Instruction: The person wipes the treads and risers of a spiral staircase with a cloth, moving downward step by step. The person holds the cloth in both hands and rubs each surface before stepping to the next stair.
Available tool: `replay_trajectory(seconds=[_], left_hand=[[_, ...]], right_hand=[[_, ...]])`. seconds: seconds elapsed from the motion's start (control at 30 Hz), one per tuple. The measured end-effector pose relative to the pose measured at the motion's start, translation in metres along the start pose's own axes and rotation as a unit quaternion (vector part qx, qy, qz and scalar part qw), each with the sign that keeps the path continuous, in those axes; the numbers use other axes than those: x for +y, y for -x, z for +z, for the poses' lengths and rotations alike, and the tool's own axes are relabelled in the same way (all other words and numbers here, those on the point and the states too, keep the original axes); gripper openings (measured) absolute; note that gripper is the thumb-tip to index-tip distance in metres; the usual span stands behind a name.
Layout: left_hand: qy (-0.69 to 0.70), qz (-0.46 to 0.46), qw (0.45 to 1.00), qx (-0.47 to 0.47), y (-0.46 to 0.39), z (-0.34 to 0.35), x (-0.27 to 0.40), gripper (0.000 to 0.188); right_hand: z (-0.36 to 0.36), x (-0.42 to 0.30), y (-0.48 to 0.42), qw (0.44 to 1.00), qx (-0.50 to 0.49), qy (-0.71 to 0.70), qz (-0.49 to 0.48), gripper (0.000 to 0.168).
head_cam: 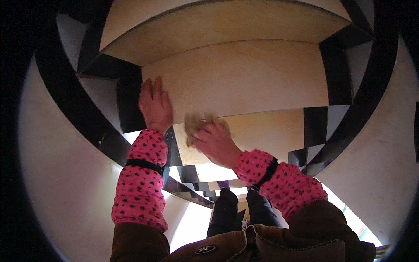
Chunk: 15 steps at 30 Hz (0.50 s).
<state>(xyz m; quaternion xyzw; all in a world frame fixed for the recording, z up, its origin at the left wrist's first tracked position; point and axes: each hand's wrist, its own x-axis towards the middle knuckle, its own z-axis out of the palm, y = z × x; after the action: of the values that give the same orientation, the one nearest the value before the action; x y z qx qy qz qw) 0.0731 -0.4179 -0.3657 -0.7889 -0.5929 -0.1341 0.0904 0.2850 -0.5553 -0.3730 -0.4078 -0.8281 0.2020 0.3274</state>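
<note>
My left hand rests palm down, fingers pointing up the picture, at the left end of a tan stair tread with black side bands. Nothing shows in it. Right of it, my right hand is shut on a brownish crumpled cloth, blurred, over the front edge of the same tread. Part of the cloth is hidden under the fingers. Both forearms wear pink sleeve covers with dark spots.
A tan riser rises behind the tread. Lower steps descend towards my legs. Black stepped bands and pale side walls stand at both sides. Bright light comes from below.
</note>
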Motion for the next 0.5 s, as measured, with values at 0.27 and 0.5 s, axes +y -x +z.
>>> replay_trajectory(seconds=[0.27, 0.5], left_hand=[[0.02, 0.037, 0.999, 0.017, 0.0, 0.008, -0.01, 0.049], [0.019, 0.002, 0.999, -0.032, -0.003, 0.015, -0.014, 0.057]], right_hand=[[-0.09, 0.11, 0.209, 0.908, 0.13, 0.024, 0.398, 0.039], [-0.183, 0.254, 0.299, 0.799, 0.272, 0.243, 0.477, 0.044]])
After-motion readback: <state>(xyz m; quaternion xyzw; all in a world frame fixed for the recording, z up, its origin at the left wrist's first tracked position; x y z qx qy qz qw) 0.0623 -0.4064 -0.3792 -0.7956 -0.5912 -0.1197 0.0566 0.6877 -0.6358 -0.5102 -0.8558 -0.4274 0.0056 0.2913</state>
